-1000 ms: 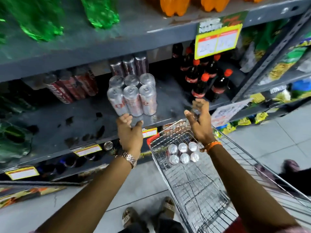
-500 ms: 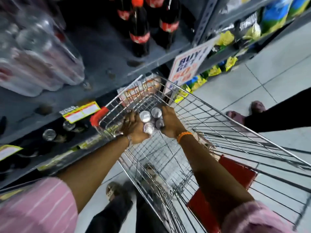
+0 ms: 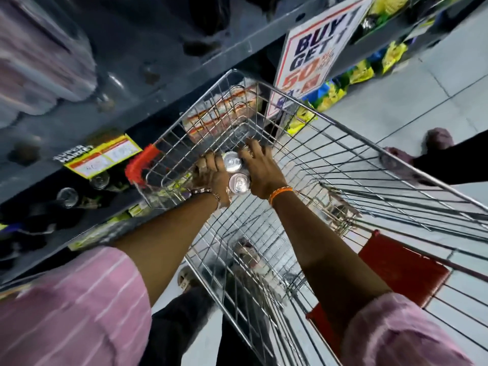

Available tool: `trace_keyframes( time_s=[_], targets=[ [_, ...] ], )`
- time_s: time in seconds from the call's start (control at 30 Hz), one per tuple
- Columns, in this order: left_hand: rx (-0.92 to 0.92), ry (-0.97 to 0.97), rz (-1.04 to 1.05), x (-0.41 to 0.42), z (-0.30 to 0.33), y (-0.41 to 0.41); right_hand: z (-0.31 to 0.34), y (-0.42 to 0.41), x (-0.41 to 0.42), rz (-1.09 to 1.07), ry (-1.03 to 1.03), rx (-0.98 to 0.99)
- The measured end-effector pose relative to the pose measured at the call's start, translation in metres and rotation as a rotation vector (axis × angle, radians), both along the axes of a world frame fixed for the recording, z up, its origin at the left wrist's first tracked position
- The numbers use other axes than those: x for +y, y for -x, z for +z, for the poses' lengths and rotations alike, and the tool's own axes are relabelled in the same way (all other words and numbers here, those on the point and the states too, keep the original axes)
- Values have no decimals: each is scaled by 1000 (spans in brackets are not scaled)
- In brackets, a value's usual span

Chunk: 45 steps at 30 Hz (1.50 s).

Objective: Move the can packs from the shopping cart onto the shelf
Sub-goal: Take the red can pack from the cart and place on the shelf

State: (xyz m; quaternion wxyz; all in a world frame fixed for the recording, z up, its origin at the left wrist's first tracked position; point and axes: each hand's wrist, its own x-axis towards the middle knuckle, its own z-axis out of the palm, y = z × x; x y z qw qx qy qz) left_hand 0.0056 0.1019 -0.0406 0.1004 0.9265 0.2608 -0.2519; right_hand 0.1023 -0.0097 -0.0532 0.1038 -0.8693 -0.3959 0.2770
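Since the earlier frame both hands are sitting lower on the can pack (image 3: pixel 235 172), and the camera is tilting further down, so the shelf's bottles are dropping out of the top of view. Can pack is sitting in the front end of the shopping cart (image 3: pixel 330 143), two silver tops showing between the hands, the rest hidden. Left hand (image 3: pixel 211 178) is clamping the pack's left side, fingers (image 3: pixel 208 162) curling over the tops. Right hand (image 3: pixel 261 173) is pressing the right side, fingertips (image 3: pixel 250 147) reaching past the far can. Whether the pack is lifting off the cart floor, can't tell. Just beyond the fingertips, a flat orange-striped package (image 3: pixel 219 114) is showing through the cart's front wire. Left of the left hand, the cart's red corner bumper (image 3: pixel 140 165) is sitting near the grey shelf (image 3: pixel 163 48) edge, beside a yellow price tag (image 3: pixel 103 155). Beyond the right fingertips, a "BUY GET 50" sign (image 3: pixel 314 51) is hanging.
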Motion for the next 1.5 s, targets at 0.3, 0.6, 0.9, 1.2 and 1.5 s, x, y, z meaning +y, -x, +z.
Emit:
trace_keyframes(
  time_s=[0.3,0.6,0.9,1.2,1.5],
  targets=[
    [64,103,-22,-11,60,11,49,12,-18,-45,-8,14],
    [-122,215,-7,-9,176,33,178,19,-33,-40,50,-79],
    [-364,145,10,27,294,87,315,49,1,147,-56,-204],
    [-431,36,235,111,365,188,399,121,114,380,-76,-225],
    [-436,-133,482,203,392,287,404,206,255,650,-206,-236]
  ],
)
